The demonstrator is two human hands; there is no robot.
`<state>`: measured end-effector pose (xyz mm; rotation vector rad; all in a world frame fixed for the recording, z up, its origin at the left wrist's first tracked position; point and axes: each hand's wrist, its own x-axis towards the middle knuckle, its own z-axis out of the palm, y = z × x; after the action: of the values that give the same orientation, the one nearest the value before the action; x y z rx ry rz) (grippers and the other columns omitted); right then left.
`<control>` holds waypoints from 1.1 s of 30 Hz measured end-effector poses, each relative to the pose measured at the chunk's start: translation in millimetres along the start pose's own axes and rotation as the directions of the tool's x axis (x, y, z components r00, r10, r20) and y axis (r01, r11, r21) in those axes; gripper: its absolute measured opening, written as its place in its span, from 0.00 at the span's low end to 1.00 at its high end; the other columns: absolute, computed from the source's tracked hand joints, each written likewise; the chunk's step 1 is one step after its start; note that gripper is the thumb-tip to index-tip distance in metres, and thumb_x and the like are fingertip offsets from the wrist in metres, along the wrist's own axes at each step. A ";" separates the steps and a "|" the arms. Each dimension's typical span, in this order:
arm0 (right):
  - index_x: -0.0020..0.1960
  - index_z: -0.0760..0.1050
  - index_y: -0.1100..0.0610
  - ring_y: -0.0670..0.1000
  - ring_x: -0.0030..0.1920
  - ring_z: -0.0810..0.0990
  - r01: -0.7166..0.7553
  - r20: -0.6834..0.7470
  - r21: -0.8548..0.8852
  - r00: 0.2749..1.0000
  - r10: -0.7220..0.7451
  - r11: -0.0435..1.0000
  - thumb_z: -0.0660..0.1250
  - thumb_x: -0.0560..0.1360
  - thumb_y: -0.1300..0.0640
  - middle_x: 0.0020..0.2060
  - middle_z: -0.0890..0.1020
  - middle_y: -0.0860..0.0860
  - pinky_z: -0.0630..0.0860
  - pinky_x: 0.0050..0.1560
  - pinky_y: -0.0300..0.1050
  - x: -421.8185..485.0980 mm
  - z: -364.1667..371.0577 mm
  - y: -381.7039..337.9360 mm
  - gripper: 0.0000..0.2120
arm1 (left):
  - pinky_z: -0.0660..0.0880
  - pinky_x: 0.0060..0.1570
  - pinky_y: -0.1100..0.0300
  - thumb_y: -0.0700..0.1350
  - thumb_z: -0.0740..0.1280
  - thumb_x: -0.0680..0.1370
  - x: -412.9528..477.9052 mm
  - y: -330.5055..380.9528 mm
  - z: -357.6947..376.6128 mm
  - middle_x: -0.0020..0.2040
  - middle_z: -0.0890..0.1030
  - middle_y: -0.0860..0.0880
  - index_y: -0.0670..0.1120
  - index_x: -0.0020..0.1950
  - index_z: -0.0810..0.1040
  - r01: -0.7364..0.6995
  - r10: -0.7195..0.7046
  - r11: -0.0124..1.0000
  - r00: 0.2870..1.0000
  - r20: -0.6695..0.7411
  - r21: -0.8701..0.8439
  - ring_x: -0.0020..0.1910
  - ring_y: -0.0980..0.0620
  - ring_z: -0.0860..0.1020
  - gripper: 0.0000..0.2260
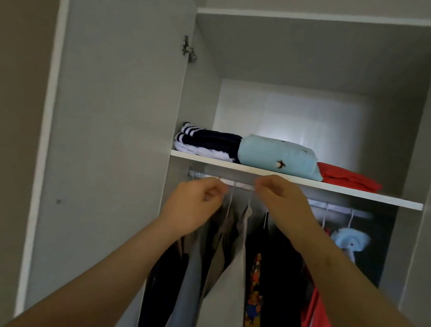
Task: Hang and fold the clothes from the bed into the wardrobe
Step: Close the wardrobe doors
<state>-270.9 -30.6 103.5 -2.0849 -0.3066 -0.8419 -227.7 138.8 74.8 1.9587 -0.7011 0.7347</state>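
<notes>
White shelf (340,190), folded navy-striped (208,142), light-blue (277,157), seemingly red clothes (347,177)

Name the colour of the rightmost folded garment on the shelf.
The folded garment is red; head view.

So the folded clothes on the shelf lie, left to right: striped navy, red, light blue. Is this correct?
Not quite. The head view shows the order on the shelf as striped navy, light blue, then red at the right end.

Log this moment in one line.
step: hanging | left hand: raised at rail, grip unclear | right hand: raised at rail, grip unclear | rail: hung clothes | shelf: folded clothes, three piles
</notes>
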 end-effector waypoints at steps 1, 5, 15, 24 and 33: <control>0.39 0.75 0.47 0.39 0.38 0.74 0.000 0.010 0.022 1.000 0.000 1.000 0.62 0.77 0.55 0.38 0.78 0.43 0.68 0.36 0.26 0.6 16.3 -7.9 0.09 | 0.75 0.49 0.61 0.38 0.65 0.75 -5.5 -9.2 -15.9 0.43 0.82 0.52 0.47 0.52 0.80 -0.009 0.011 0.999 0.999 -0.044 0.039 0.46 0.50 0.80 0.09; 0.45 0.76 0.48 0.40 0.41 0.75 -0.033 0.087 0.098 0.996 0.024 0.995 0.62 0.78 0.55 0.42 0.79 0.45 0.69 0.44 0.35 3.5 86.4 -39.9 0.05 | 0.71 0.49 0.62 0.40 0.65 0.75 -26.3 -45.7 -81.3 0.50 0.82 0.49 0.48 0.58 0.79 -0.070 0.131 0.960 0.969 -0.212 0.273 0.51 0.50 0.78 0.12; 0.49 0.75 0.49 0.39 0.42 0.74 -0.054 0.156 0.163 0.987 0.028 0.985 0.62 0.77 0.56 0.47 0.78 0.46 0.69 0.40 0.28 9.9 211.7 -90.6 0.04 | 0.67 0.58 0.41 0.41 0.70 0.64 -42.2 -119.4 -183.1 0.63 0.75 0.41 0.47 0.65 0.69 0.029 0.517 0.622 0.735 -0.438 0.782 0.64 0.39 0.70 0.29; 0.49 0.74 0.47 0.41 0.46 0.74 -0.067 0.167 0.132 0.985 0.044 0.989 0.62 0.78 0.55 0.48 0.77 0.45 0.69 0.42 0.31 15.5 235.1 -93.5 0.05 | 0.74 0.48 0.57 0.38 0.65 0.75 -44.6 -157.9 -188.3 0.62 0.73 0.50 0.49 0.76 0.47 0.205 -0.184 0.978 0.930 -0.318 0.033 0.49 0.47 0.78 0.37; 0.47 0.74 0.46 0.39 0.44 0.74 -0.098 0.170 0.157 0.983 0.070 0.983 0.62 0.78 0.55 0.45 0.77 0.42 0.69 0.43 0.33 9.1 232.6 -82.9 0.05 | 0.69 0.35 0.61 0.43 0.63 0.77 -57.2 -158.9 -165.4 0.45 0.80 0.45 0.43 0.65 0.64 0.163 -0.088 0.970 0.928 -0.363 0.182 0.40 0.46 0.79 0.18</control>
<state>-198.3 202.4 64.0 -2.0004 -0.3610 -0.5756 -187.2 364.0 15.5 1.9638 -0.2845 1.0815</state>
